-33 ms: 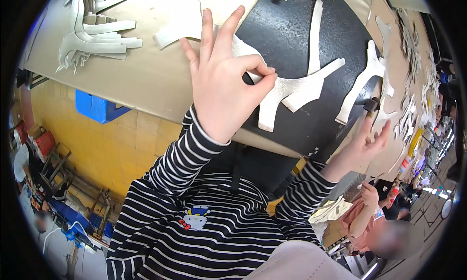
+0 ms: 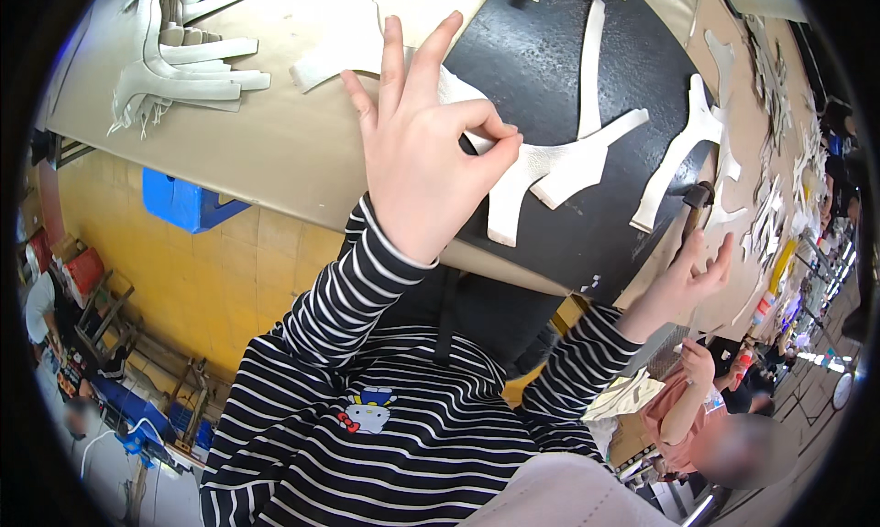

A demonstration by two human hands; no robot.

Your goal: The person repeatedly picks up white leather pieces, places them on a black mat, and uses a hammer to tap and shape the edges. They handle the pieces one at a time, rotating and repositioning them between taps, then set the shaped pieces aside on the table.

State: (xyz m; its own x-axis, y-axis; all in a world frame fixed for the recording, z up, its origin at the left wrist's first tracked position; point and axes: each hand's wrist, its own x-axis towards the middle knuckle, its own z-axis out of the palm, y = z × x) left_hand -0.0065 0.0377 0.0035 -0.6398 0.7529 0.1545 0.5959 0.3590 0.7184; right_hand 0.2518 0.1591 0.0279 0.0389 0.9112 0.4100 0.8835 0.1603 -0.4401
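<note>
Left hand pinches a white piece, right hand is beside a hammer

Nearest is the striped shirt (image 2: 367, 463). Beyond it, the left hand (image 2: 417, 156) pinches a white branched piece (image 2: 527, 167) between thumb and forefinger, the other fingers spread. This piece lies on a black board (image 2: 642, 69) on the counter (image 2: 275, 183), partly over another white piece (image 2: 577, 183). The right hand (image 2: 676, 289) is at the handle of a hammer (image 2: 699, 195); its visible fingers are spread, and I cannot tell whether it grips. Farther right are a loose branched piece (image 2: 674, 165) and, beyond the counter, a co-worker (image 2: 678, 408).

Because only fingertips hold the piece, it could slip or turn over the lower one. A hammer blow near the pinch could hurt the thumb.

The left hand hides part of the held piece; the right palm and most of the handle are covered. The co-worker's work is too small to make out.
</note>
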